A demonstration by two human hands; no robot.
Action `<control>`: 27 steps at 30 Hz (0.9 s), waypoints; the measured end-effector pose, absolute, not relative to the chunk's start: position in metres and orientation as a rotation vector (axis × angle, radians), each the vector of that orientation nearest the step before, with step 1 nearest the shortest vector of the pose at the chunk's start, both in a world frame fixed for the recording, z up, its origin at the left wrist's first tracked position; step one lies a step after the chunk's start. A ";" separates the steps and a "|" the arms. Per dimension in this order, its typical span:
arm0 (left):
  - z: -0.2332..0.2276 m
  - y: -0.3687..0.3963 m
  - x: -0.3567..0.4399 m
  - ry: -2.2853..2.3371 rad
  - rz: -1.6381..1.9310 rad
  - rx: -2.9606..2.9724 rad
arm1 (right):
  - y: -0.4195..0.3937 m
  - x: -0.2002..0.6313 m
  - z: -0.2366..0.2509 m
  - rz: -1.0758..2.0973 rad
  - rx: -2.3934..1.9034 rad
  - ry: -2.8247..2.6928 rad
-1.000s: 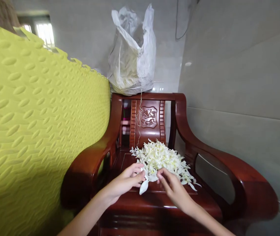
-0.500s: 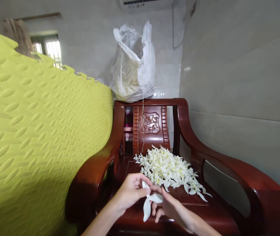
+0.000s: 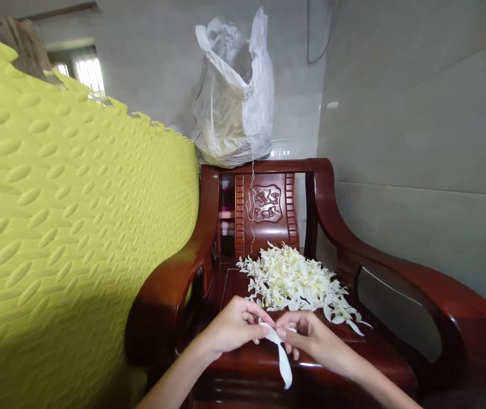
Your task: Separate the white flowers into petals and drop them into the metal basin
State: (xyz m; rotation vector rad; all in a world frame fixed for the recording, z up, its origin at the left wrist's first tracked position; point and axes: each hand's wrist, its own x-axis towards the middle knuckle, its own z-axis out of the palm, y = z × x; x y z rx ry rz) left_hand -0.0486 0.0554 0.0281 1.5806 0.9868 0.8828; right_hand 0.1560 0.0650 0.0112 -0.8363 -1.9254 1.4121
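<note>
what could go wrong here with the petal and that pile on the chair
1. The white petal is pinched between the left hand and right hand and hangs past the seat's front edge; a hard pull might tear or drop it.
2. The flower pile lies loose just behind the hands, so a sweep of a wrist could scatter it off the wooden chair.

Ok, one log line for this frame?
left hand: pinching petal | right hand: pinching petal | petal pile: on chair seat
</note>
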 end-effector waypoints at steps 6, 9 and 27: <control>0.028 0.052 -0.052 1.099 0.901 1.691 | 0.065 0.150 0.011 1.327 -0.857 -1.962; 0.031 0.056 -0.062 1.082 0.828 1.707 | 0.064 0.144 0.015 1.267 -0.853 -2.009; 0.029 0.054 -0.068 1.143 0.879 1.815 | 0.058 0.139 0.017 0.989 -0.997 -2.189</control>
